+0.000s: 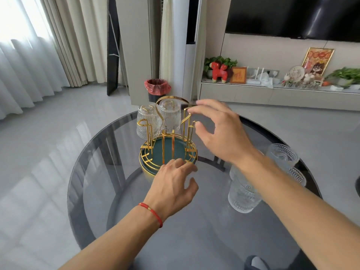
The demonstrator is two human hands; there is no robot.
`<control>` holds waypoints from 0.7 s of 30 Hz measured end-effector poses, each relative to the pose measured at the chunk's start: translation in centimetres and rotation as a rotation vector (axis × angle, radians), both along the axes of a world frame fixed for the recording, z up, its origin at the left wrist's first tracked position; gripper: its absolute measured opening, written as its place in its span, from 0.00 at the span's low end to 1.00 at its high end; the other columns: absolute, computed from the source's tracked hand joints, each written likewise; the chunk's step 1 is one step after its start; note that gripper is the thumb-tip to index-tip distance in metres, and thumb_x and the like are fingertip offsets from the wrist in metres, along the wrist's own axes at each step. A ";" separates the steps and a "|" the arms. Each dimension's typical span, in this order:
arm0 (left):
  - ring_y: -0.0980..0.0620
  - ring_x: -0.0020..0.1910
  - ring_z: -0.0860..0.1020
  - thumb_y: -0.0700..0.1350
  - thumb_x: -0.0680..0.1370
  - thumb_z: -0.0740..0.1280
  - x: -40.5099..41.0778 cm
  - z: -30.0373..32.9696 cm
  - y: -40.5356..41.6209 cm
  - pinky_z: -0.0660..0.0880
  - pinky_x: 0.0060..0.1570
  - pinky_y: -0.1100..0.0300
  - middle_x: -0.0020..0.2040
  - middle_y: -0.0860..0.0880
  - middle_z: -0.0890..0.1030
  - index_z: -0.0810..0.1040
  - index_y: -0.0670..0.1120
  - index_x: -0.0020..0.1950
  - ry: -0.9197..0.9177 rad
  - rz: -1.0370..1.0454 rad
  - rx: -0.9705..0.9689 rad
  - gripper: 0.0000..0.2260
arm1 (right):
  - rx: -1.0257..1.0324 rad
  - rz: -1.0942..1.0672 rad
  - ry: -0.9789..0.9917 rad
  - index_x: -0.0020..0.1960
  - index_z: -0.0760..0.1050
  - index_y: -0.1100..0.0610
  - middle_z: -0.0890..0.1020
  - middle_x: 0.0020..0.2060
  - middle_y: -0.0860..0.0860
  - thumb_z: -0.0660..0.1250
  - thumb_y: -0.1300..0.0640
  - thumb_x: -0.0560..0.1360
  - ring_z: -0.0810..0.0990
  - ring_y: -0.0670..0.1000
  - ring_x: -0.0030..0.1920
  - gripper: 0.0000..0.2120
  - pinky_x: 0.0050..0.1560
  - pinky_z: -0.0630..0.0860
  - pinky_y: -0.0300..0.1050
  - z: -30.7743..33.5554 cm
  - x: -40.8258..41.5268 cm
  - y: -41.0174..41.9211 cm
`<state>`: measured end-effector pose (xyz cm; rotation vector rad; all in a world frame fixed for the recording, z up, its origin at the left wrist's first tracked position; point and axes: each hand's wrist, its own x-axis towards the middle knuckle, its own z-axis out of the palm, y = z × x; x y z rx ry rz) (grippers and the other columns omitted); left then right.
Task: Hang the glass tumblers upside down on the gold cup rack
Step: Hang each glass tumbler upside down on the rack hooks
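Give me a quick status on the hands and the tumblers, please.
Left hand open at rack base; right hand open by empty pegs. Two hung tumblers. Loose tumblers on table right. Nothing blocking.

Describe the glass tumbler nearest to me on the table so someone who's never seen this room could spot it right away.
Find the round smoked-glass table with the gold cup rack near its far side. To the right of the rack, under the right forearm, loose tumblers stand on the tabletop. The nearest tumbler is the ribbed clear one closest to the viewer; unlike the two hung tumblers, it sits on the table, not on the rack.
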<state>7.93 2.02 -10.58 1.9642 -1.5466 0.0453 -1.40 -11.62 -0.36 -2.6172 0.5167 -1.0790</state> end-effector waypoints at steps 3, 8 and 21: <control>0.50 0.58 0.77 0.47 0.77 0.70 -1.3 -0.3 -0.2 0.75 0.59 0.56 0.57 0.49 0.81 0.80 0.48 0.66 0.039 -0.148 -0.018 0.17 | 0.148 -0.115 -0.153 0.51 0.87 0.54 0.86 0.53 0.48 0.68 0.61 0.78 0.82 0.46 0.54 0.09 0.58 0.75 0.38 -1.2 -6.1 -0.8; 0.56 0.63 0.72 0.55 0.77 0.72 -4.2 -1.0 -0.6 0.68 0.63 0.71 0.66 0.52 0.74 0.70 0.49 0.76 0.084 -0.292 0.007 0.29 | 0.239 -0.303 -0.087 0.44 0.86 0.53 0.87 0.43 0.45 0.70 0.63 0.77 0.81 0.45 0.47 0.08 0.51 0.70 0.28 -4.6 -13.9 -1.3; 0.54 0.72 0.66 0.53 0.74 0.78 -12.1 -1.1 -5.1 0.57 0.62 0.80 0.75 0.50 0.68 0.59 0.48 0.81 0.299 -0.114 -0.067 0.42 | 0.225 -0.362 0.122 0.50 0.84 0.50 0.86 0.42 0.44 0.67 0.54 0.78 0.79 0.51 0.49 0.06 0.48 0.78 0.51 -6.3 -15.7 -1.1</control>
